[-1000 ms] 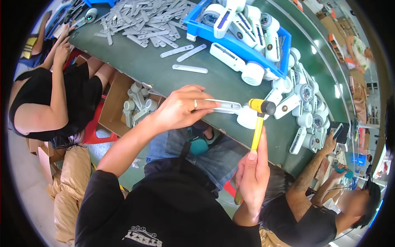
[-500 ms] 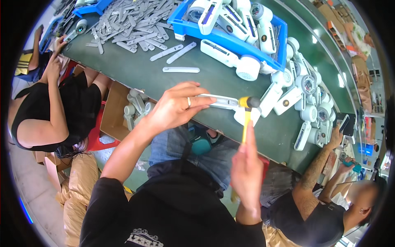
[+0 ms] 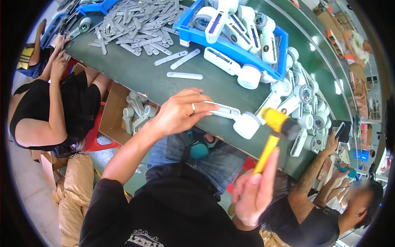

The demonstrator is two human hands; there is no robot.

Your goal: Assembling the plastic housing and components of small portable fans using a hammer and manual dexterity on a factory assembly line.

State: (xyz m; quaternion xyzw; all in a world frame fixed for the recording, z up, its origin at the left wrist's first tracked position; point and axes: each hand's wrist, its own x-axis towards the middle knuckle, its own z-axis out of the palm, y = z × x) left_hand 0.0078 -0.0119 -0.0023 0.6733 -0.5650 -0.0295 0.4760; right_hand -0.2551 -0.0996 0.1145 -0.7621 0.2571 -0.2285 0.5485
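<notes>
From head height, the wide fisheye view looks steeply down over the person's black shirt [image 3: 177,210], close in, facing across the slanting near edge of the green surface [image 3: 142,76].

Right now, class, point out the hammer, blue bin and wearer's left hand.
Hammer [image 3: 271,145], head view: yellow handle.
Blue bin [image 3: 197,37], head view: near wall.
Left hand [image 3: 179,112], head view: back of the hand.

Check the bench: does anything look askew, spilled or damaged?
No spill or clear damage shows, including on the fan in the left hand. Slightly untidy: three strips lie apart from the heap, and the blue bin is piled above its rim.
</notes>
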